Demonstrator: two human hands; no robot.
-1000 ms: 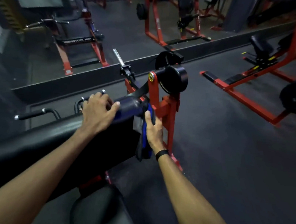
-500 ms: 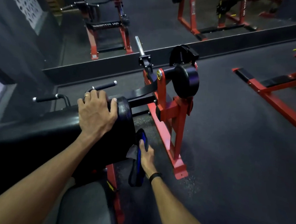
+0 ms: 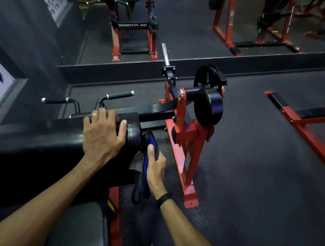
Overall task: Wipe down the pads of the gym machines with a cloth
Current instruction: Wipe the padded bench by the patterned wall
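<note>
A long black pad (image 3: 42,149) of a red-framed gym machine runs from the left edge to the middle of the head view. My left hand (image 3: 102,134) rests on top of the pad near its end, thumb hooked over the rounded edge. My right hand (image 3: 155,170) presses a blue and black cloth (image 3: 145,171) against the flat end face of the pad, thumb pointing up. The cloth's lower part hangs down below the hand. A round black roller pad (image 3: 208,108) sits on the red upright beyond.
Two black handle bars (image 3: 119,94) stick out behind the pad. The red upright and foot (image 3: 189,162) stand close to the right of my right hand. A mirror wall (image 3: 182,29) lies ahead. Another red frame (image 3: 300,121) lies on the dark floor at right.
My right hand with the cloth went down the pad's end face, then came a little way up again. My left hand stayed on top of the pad. The camera tilted down.
</note>
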